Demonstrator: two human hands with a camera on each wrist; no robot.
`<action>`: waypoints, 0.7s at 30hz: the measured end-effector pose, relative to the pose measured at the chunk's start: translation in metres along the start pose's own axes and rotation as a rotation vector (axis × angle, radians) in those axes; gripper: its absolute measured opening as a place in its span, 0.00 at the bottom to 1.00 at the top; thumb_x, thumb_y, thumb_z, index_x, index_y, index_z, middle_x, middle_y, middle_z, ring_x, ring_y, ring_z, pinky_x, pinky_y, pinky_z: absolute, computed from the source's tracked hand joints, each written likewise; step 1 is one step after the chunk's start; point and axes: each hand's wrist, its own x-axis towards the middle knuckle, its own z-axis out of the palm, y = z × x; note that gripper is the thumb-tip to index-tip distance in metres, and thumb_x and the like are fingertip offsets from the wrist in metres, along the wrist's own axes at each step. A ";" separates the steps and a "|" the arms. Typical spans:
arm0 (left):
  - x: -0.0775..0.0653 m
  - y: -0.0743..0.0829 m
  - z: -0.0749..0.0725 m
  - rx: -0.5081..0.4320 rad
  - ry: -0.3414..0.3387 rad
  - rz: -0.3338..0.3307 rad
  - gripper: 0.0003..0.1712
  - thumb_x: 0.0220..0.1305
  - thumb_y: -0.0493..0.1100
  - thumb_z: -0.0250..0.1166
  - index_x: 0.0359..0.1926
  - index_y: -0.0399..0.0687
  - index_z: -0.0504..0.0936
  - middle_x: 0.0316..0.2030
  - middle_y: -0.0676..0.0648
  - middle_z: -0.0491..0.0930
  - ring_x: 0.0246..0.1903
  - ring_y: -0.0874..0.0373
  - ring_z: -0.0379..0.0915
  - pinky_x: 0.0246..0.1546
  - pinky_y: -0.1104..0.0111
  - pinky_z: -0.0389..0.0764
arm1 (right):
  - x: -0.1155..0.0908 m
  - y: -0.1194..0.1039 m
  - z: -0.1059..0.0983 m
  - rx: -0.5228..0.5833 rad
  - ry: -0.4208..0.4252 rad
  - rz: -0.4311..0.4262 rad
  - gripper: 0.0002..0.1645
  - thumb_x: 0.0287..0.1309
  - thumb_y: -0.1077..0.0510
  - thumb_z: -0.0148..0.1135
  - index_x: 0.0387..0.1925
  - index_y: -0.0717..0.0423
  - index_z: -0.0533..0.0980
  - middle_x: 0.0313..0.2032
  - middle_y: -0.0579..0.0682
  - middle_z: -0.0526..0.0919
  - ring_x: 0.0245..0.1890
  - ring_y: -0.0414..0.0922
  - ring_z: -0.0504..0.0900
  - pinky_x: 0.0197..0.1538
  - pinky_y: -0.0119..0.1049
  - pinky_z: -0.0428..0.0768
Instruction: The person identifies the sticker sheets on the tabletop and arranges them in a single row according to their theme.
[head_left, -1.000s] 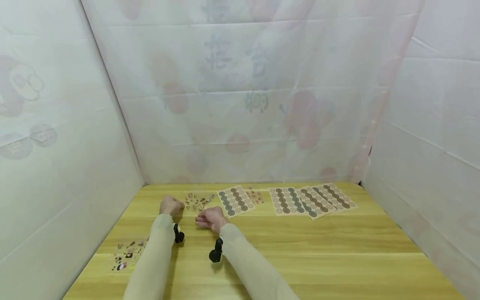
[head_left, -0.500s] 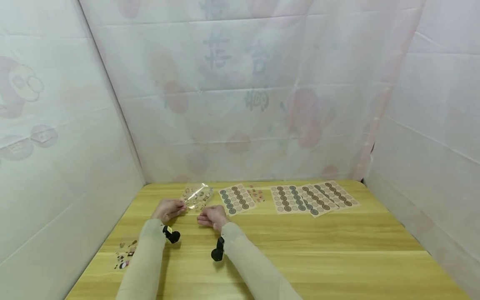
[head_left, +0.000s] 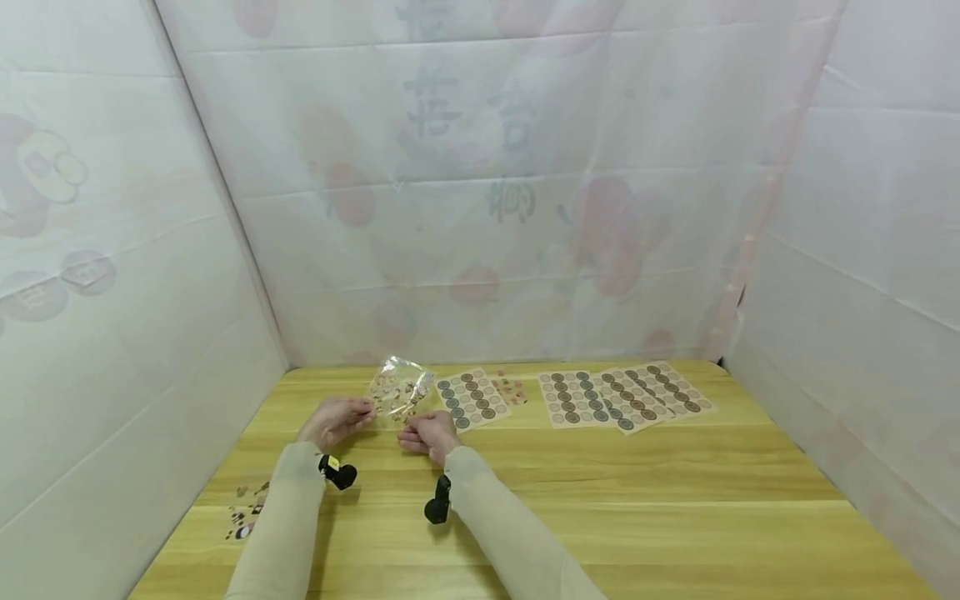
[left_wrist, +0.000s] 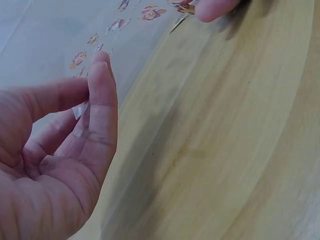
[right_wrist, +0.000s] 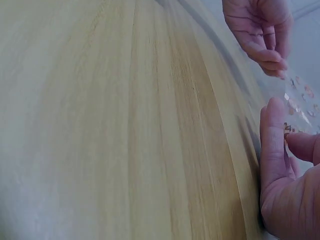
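Note:
Both hands hold a clear sticker sheet (head_left: pixel 397 390) printed with small coloured figures, tilted up off the wooden table near its back left. My left hand (head_left: pixel 341 419) pinches its left edge between thumb and fingers; the left wrist view shows the sheet's corner (left_wrist: pixel 80 107) between them. At the lower right corner, my right hand (head_left: pixel 431 435) pinches the sheet with thumb over fingers, which the right wrist view shows close up, the thumb (right_wrist: pixel 304 146) beside a small orange figure.
A second clear sticker sheet (head_left: pixel 243 512) lies at the left, partly under the left sleeve. Right of the hands are a paper sheet of round stickers (head_left: pixel 472 400) and a small clear sheet (head_left: pixel 510 388). Several overlapping round-sticker sheets (head_left: pixel 573 400) lie farther right. White curtains (head_left: pixel 480 208) enclose the table.
The left hand has moved from beside the clear sheet onto its left edge. The sheet has risen from lying flat to tilted up, its far edge lifted. The right hand has shifted slightly right.

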 end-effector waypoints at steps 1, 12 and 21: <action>0.000 0.000 0.000 -0.002 -0.006 -0.001 0.10 0.69 0.30 0.57 0.48 0.29 0.77 0.33 0.46 0.83 0.35 0.59 0.82 0.45 0.72 0.83 | 0.000 0.000 0.000 0.001 0.001 -0.003 0.10 0.65 0.69 0.56 0.46 0.72 0.72 0.31 0.59 0.84 0.27 0.44 0.88 0.36 0.34 0.86; -0.008 0.001 -0.004 0.049 -0.021 0.005 0.14 0.69 0.30 0.56 0.52 0.26 0.73 0.35 0.45 0.84 0.38 0.59 0.82 0.49 0.70 0.83 | -0.004 0.001 -0.006 -0.019 -0.025 -0.005 0.15 0.64 0.67 0.60 0.50 0.72 0.75 0.35 0.63 0.86 0.26 0.42 0.86 0.36 0.34 0.86; -0.020 0.006 -0.008 0.260 -0.052 0.059 0.21 0.70 0.33 0.55 0.58 0.21 0.69 0.35 0.44 0.85 0.36 0.57 0.84 0.46 0.65 0.84 | -0.006 -0.001 -0.012 -0.111 -0.050 -0.017 0.09 0.64 0.62 0.61 0.42 0.65 0.80 0.26 0.50 0.80 0.20 0.36 0.78 0.26 0.26 0.82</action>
